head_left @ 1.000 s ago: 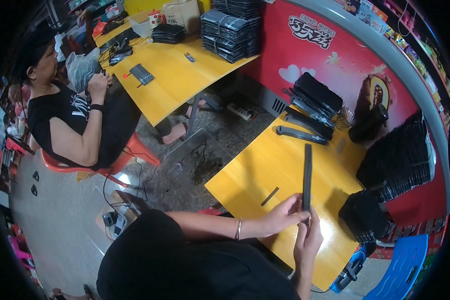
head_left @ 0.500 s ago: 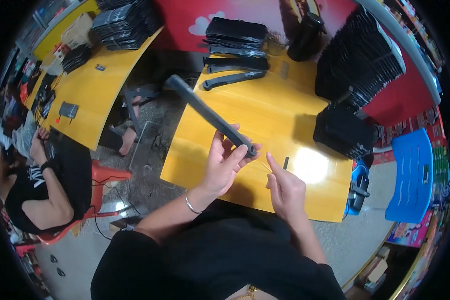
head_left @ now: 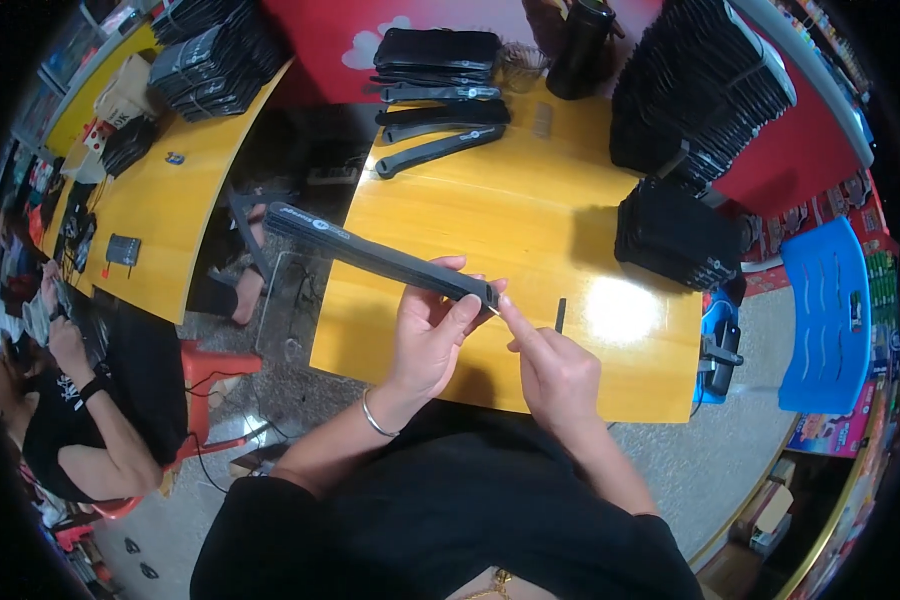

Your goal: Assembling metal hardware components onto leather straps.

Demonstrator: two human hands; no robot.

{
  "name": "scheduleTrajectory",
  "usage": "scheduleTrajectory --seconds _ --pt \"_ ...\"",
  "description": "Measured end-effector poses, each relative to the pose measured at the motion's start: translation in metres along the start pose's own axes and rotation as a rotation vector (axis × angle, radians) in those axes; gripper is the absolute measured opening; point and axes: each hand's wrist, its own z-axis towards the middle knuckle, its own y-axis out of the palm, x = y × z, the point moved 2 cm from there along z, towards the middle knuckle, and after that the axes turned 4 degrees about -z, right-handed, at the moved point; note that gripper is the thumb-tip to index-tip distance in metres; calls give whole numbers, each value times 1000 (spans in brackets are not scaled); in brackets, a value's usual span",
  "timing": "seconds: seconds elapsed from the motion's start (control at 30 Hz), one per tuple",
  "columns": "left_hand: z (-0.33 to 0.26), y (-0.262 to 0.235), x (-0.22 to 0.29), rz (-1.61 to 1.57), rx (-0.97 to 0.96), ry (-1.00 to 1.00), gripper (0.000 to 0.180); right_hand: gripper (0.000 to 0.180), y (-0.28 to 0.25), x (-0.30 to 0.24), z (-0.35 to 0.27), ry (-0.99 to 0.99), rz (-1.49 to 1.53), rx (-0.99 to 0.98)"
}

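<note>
My left hand [head_left: 425,345] holds a long, flat black strap [head_left: 370,252] near its narrow end, with the thumb on top and the fingers beneath. The strap slants up to the left over the table's edge and has pale print on it. My right hand [head_left: 560,378] pinches a thin, pale stick [head_left: 493,310], much like a toothpick. The stick meets the strap's end beside my left fingertips, and my right index finger touches or nearly touches that end. A short, narrow black strip [head_left: 561,315] lies on the table just beyond my right hand.
Similar black straps [head_left: 440,150] and a pile of black pouches [head_left: 436,50] lie on the yellow table [head_left: 490,210]. Black stacks [head_left: 680,235] stand at its right, with a dark bottle [head_left: 580,52] behind. A blue chair [head_left: 825,320] is farther right; a seated person [head_left: 110,400] works at left.
The strap's far end has swung down and left, so it lies flatter. My right hand has moved in to the left, bringing the stick to the strap's end. The view has shifted slightly.
</note>
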Motion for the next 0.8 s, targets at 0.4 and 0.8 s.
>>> scheduleTrajectory --seconds 0.4,0.8 --pt "0 7 -1 477 -10 230 37 50 5 6 -3 129 331 -55" --pt "2 9 -6 786 -121 474 33 44 29 17 -11 49 363 104"
